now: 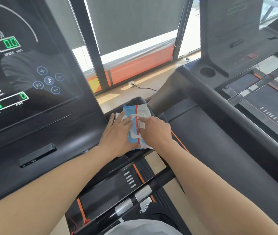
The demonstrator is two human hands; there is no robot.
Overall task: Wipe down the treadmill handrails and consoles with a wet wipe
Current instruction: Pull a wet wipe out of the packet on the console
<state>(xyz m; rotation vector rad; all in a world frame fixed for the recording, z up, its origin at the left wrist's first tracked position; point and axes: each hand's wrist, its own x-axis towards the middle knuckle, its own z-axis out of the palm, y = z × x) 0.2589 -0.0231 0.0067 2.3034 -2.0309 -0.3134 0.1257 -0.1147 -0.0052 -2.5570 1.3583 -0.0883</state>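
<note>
Your right hand [155, 131] points its index fingertip onto the white flap lid of the wet wipe pack [135, 122], other fingers curled and gripping nothing. Your left hand [118, 133] lies flat, fingers spread, pressing the pack's left side. The pack sits on the console's [33, 65] right tray, near its outer edge; open floor lies beyond. The display reads "0.0 SPEED km/h", "Hr", "STEPS". A handrail [135, 197] crosses below your forearms. Another treadmill [236, 116] stands to the right, before windows.
</note>
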